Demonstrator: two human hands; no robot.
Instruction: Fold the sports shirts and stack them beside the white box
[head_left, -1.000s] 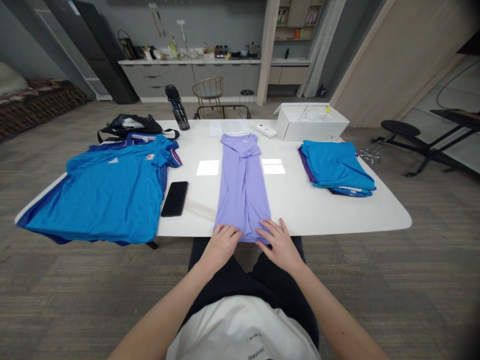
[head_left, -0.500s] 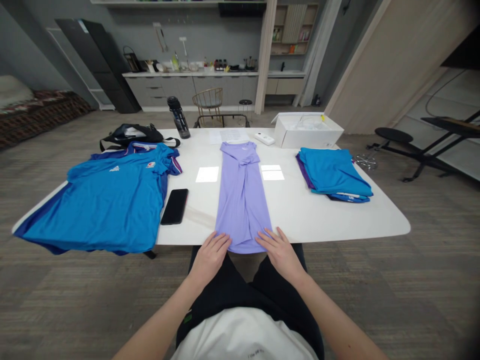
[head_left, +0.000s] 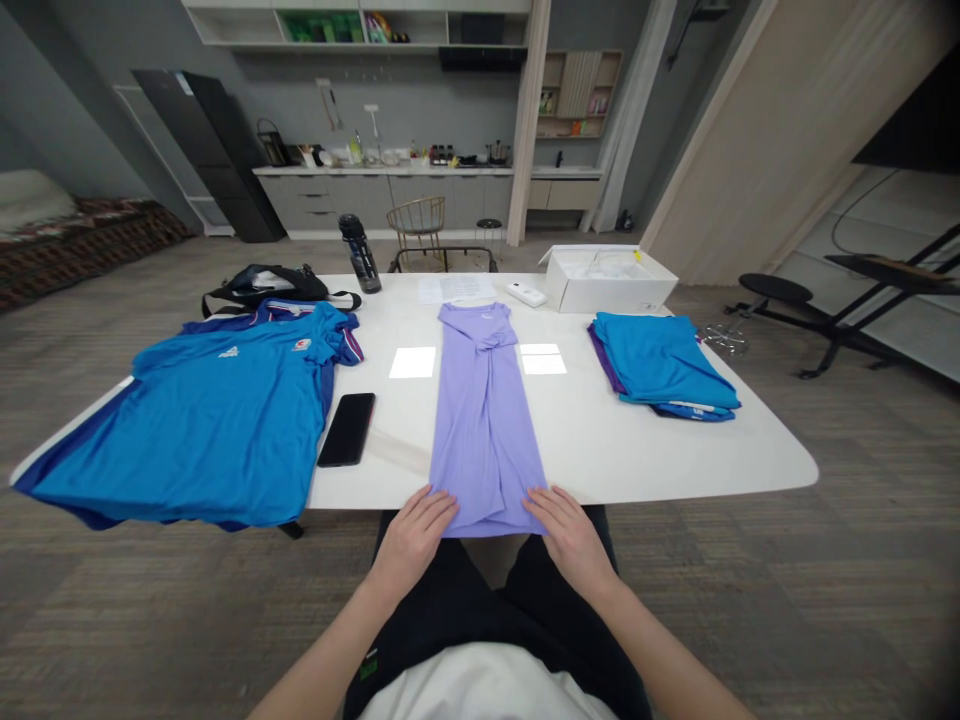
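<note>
The left hand and right hand rest flat on the near end of a lavender T-shirt, folded into a long strip lying down the middle of the white desk, its hem at the desk's near edge. The fingers lie spread apart, clamped on nothing. A black phone lies to the left beside a blue jersey; a folded blue stack of clothes sits to the right

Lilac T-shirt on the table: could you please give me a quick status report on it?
Left hand and right hand flat on the shirt's near end. Lilac T-shirt folded lengthwise, lying straight on the white table. Black phone off to its left, not touching.
</note>
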